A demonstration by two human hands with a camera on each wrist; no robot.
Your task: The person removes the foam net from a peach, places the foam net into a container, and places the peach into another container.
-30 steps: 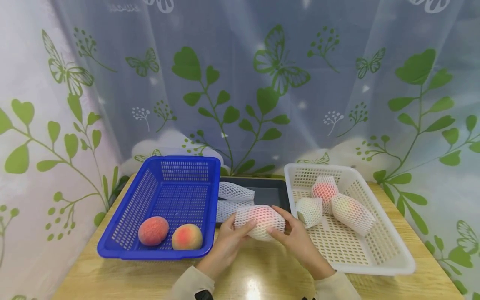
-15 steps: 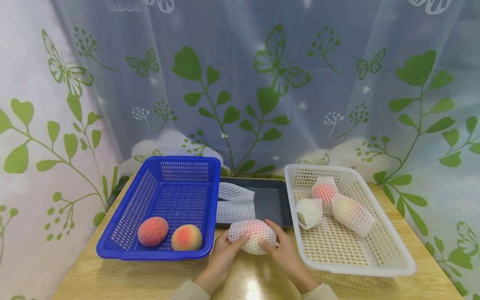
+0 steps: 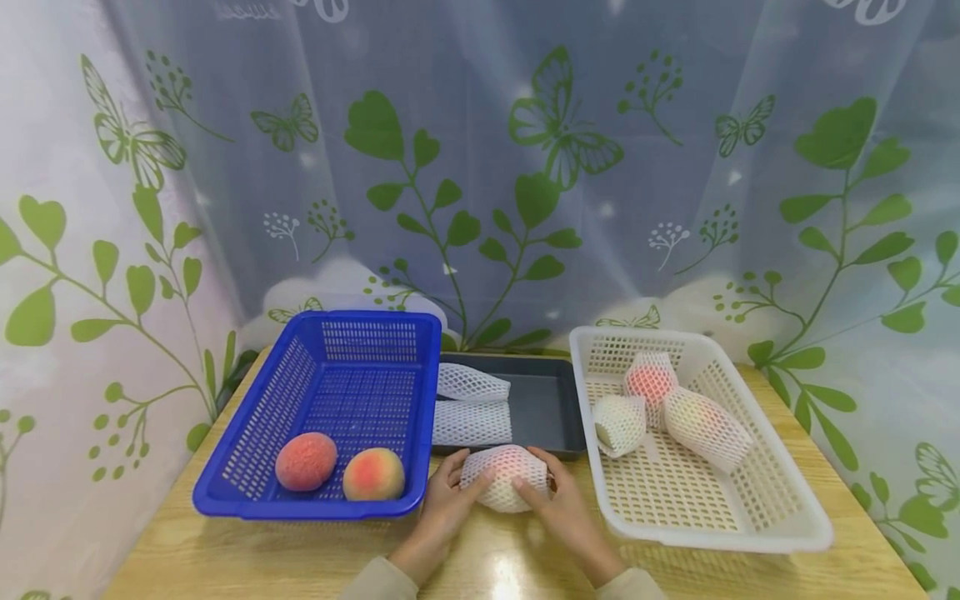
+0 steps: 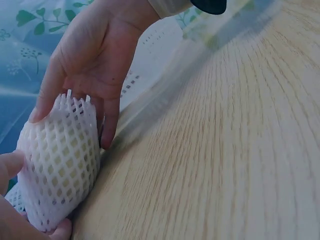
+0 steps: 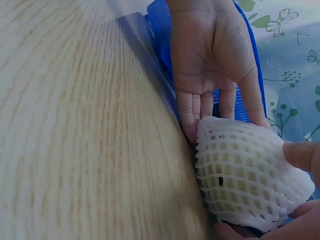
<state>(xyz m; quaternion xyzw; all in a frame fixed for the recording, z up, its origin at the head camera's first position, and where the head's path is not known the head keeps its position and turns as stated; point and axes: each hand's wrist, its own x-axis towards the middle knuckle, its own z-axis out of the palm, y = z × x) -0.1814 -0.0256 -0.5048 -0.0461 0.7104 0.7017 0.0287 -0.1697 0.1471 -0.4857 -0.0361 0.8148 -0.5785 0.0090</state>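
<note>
A peach in a white foam net sleeve (image 3: 504,479) is held between both hands just in front of the dark tray. My left hand (image 3: 444,504) grips its left end, with the thumb on top. On the right end, my right hand (image 3: 564,510) grips with its thumb near the middle of the net. The net (image 4: 62,155) covers the peach in the left wrist view, where the right hand (image 4: 95,60) reaches down from above. In the right wrist view the left hand (image 5: 215,60) is at the far end of the wrapped peach (image 5: 245,175).
The blue basket (image 3: 322,508) at left holds two bare peaches (image 3: 306,462). Foam net sleeves (image 3: 472,422) lie on the dark tray (image 3: 547,408). The white basket (image 3: 720,542) at right holds several net-wrapped fruits (image 3: 707,427). A patterned curtain (image 3: 480,167) hangs behind the wooden table (image 3: 487,567).
Both hands have drawn the wrapped peach back toward the body and slightly left, off the tray's front edge. In the last half second they have shifted little. Baskets and sleeves stay put.
</note>
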